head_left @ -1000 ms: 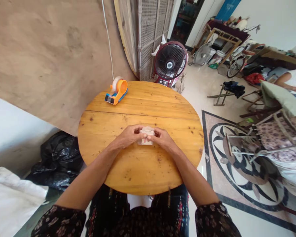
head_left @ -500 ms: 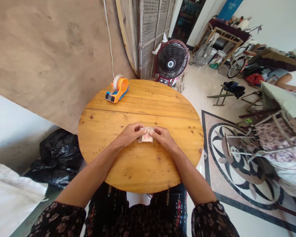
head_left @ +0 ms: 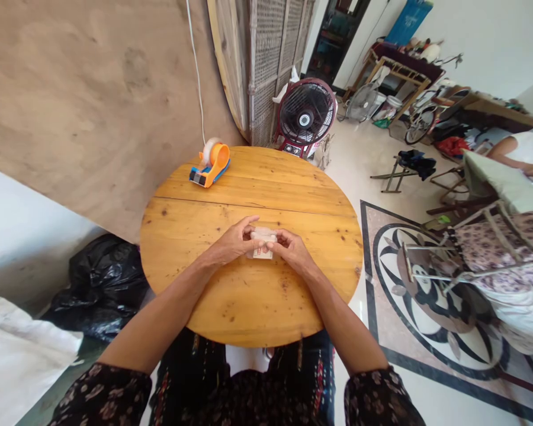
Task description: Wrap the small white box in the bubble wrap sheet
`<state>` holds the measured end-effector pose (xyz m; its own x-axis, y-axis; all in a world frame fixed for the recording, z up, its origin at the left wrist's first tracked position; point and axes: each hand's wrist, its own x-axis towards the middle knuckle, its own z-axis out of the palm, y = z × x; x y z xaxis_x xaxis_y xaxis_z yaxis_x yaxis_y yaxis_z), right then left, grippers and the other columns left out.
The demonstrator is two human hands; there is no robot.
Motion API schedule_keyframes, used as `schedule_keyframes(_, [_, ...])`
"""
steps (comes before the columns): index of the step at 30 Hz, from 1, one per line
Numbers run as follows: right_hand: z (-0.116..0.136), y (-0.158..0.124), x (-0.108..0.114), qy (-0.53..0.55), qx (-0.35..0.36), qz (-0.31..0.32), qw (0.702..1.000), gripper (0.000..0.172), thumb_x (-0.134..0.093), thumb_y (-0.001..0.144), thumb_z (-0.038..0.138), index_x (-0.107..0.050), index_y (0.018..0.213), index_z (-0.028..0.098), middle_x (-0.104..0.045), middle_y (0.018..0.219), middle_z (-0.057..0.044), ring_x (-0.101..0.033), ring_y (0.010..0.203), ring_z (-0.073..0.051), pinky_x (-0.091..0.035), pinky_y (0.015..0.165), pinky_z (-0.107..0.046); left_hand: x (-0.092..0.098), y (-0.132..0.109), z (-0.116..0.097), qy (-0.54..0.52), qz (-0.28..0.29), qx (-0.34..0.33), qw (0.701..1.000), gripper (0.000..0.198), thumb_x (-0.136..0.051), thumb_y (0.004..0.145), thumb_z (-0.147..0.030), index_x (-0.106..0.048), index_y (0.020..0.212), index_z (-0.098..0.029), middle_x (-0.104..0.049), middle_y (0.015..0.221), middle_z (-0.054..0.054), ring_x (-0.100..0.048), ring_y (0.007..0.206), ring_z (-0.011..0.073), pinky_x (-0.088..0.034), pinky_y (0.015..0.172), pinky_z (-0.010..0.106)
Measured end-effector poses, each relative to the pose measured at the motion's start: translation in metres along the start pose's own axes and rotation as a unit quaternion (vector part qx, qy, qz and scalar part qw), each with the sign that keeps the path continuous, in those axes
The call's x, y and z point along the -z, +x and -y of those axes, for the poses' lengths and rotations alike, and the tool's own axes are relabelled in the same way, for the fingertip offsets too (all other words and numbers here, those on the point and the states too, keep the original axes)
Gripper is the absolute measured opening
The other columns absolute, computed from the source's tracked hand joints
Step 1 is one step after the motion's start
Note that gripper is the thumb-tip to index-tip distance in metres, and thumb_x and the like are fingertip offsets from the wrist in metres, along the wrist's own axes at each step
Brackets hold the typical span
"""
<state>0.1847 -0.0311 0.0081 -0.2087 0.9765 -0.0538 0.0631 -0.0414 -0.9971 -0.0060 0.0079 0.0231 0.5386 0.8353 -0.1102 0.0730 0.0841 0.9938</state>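
Note:
On the round wooden table [head_left: 249,302] I hold a small white packet with red print [head_left: 263,251], which seems to have clear wrapping around it. My left hand [head_left: 237,239] grips its left side, the thumb across the front and the index finger lifted off behind. From the right, my right hand [head_left: 291,245] pinches the packet, thumb on its face and fingers curled at the back edge. The thumbs nearly meet over the print and cover part of it. Farther back on the table's left stands an orange and blue tape dispenser [head_left: 212,167] with a roll of tape.
A dark red fan [head_left: 305,118] stands beyond the table's far edge, beside a woven screen [head_left: 266,77]. Black plastic bags [head_left: 104,278] lie on the floor at left. At right are a folding stool [head_left: 397,174], a bicycle [head_left: 421,121] and another person [head_left: 510,151] seated at a covered table.
My left index finger has lifted away from the packet, and both thumbs have slid a little lower on its face. The camera view has shifted slightly.

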Motion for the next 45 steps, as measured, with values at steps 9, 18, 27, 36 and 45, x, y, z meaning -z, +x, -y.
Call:
schedule_keyframes(9, [0.005,-0.002,0.003,-0.014,0.001,0.02,1.0,0.04,-0.067,0.077,0.048,-0.06,0.103,0.019,-0.07,0.086,-0.004,-0.066,0.084,-0.019,-0.049,0.086,-0.035,0.002,-0.001,0.002,-0.015,0.015,-0.019,1.0,0.083,-0.07,0.071,-0.034,-0.032,0.141,-0.012,-0.062,0.103,0.008,-0.061,0.086,0.0175,-0.047,0.077,0.03])
schedule_keyframes(18, [0.011,-0.003,0.011,-0.008,-0.005,-0.028,1.0,0.035,-0.065,0.079,0.044,-0.064,0.103,0.019,-0.068,0.098,-0.004,-0.061,0.092,-0.019,-0.045,0.086,-0.031,-0.001,-0.004,-0.003,-0.021,0.022,-0.012,0.999,0.079,-0.069,0.071,-0.027,-0.034,0.141,-0.014,-0.062,0.102,0.007,-0.062,0.082,0.0164,-0.048,0.075,0.03])
schedule_keyframes(27, [0.004,0.011,0.019,0.022,-0.028,-0.031,0.999,0.028,-0.069,0.073,0.039,-0.066,0.092,0.018,-0.064,0.076,0.001,-0.053,0.064,-0.011,-0.042,0.067,-0.025,0.0,-0.004,-0.001,-0.01,0.028,-0.02,0.999,0.076,-0.068,0.072,-0.026,-0.036,0.14,-0.016,-0.059,0.107,0.007,-0.061,0.085,0.0157,-0.049,0.074,0.027])
schedule_keyframes(36, [0.012,0.026,0.016,0.006,-0.036,0.031,0.999,0.03,-0.073,0.07,0.039,-0.066,0.092,0.019,-0.068,0.085,-0.001,-0.06,0.074,-0.014,-0.046,0.075,-0.028,0.0,-0.004,0.004,-0.022,0.039,-0.031,0.999,0.076,-0.069,0.072,-0.028,-0.035,0.14,-0.018,-0.06,0.112,0.009,-0.062,0.09,0.0185,-0.051,0.076,0.03])
schedule_keyframes(45, [0.014,0.036,0.007,0.011,0.018,-0.033,0.999,0.023,-0.071,0.07,0.04,-0.066,0.069,0.017,-0.06,0.064,0.003,-0.051,0.058,-0.01,-0.041,0.06,-0.024,-0.001,0.0,0.008,-0.006,0.03,-0.032,0.999,0.075,-0.068,0.073,-0.026,-0.035,0.14,-0.018,-0.06,0.108,0.008,-0.062,0.089,0.0192,-0.051,0.075,0.03])
